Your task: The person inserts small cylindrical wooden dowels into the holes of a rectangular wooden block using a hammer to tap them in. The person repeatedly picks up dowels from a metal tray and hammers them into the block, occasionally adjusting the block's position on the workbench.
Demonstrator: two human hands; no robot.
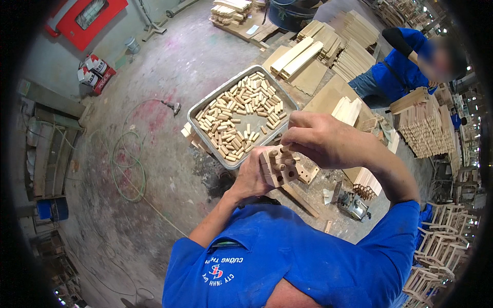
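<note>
Just off the lower-right edge of a metal tray, drilled wooden blocks are held up in the air, their holed faces turned upward. Short dowels stick out of several holes, while two dark holes near the blocks' lower edge are open. The left hand grasps the blocks from the left side. The right hand arches over from the right, its fingers bent together at the uppermost dowels; whether they pinch one I cannot tell. The tray holds many loose dowels, heaped along its left and upper edges and thinner around a bare patch right of its middle. Below the blocks lies a pierced wooden piece, and farther right sits a metal tool. Beyond the tray's upper-right edge are stacked wooden strips, with a co-worker in blue to their right. A pale green hose coils on the floor, well apart from the tray's left corner.
</note>
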